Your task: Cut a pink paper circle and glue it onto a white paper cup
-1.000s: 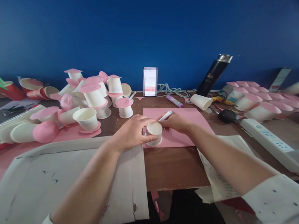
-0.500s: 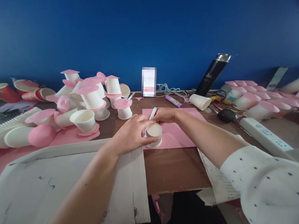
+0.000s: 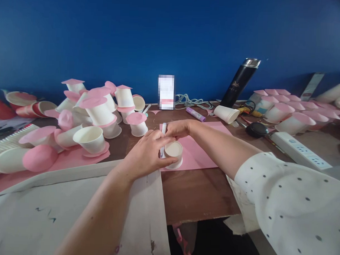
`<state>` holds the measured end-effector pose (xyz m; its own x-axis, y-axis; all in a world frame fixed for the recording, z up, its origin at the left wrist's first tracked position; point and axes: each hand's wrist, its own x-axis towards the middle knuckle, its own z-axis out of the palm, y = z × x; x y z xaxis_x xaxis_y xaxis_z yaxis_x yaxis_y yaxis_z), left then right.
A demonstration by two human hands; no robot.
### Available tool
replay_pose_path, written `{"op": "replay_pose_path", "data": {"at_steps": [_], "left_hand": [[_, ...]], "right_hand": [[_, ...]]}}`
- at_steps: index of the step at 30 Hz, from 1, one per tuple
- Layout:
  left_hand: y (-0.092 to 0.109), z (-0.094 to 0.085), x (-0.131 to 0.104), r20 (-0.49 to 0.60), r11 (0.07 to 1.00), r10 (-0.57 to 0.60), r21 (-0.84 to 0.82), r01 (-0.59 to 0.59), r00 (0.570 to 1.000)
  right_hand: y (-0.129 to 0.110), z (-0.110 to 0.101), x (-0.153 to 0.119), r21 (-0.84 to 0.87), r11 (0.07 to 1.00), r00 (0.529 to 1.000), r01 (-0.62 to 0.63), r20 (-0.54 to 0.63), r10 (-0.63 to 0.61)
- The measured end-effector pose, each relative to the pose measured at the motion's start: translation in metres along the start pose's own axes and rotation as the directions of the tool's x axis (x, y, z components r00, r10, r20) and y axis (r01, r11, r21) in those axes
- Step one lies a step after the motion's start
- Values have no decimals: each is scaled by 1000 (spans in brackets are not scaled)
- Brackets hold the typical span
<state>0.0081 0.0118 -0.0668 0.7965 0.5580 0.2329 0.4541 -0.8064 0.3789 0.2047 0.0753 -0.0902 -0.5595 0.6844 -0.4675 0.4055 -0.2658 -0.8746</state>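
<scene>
A white paper cup stands upside down on a pink sheet, near the sheet's left edge. My left hand is closed round the cup, thumb on its near side and fingers at the left and far side. Just behind the cup, my right hand grips a white pen, held nearly upright at the cup's left side. The fingertips of my right hand and the pen's tip are partly hidden behind my left hand.
Many white cups with pink paper crowd the left; more stand at the right. A purple glue stick, a lying cup, a black flask and a phone are at the back. A power strip lies right.
My right hand and the pen have moved left around the cup, and the pen now stands more upright. My left hand still holds the cup. The view has shifted slightly.
</scene>
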Motion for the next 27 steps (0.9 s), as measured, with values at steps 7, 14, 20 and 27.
{"op": "replay_pose_path", "data": {"at_steps": [7, 14, 20, 27], "left_hand": [[2, 0, 0, -9, 1000, -4, -5, 4, 1000], [2, 0, 1, -9, 1000, -3, -9, 3, 1000], [2, 0, 1, -14, 1000, 4, -15, -4, 1000], [2, -1, 0, -5, 1000, -5, -17, 5, 1000]], "right_hand": [[-6, 2, 11, -71, 997, 994, 25, 109, -17], [-17, 9, 14, -146, 989, 987, -19, 156, 42], [-21, 12, 17, -108, 992, 972, -68, 217, 90], [-21, 14, 16, -118, 993, 970, -16, 238, 44]]}}
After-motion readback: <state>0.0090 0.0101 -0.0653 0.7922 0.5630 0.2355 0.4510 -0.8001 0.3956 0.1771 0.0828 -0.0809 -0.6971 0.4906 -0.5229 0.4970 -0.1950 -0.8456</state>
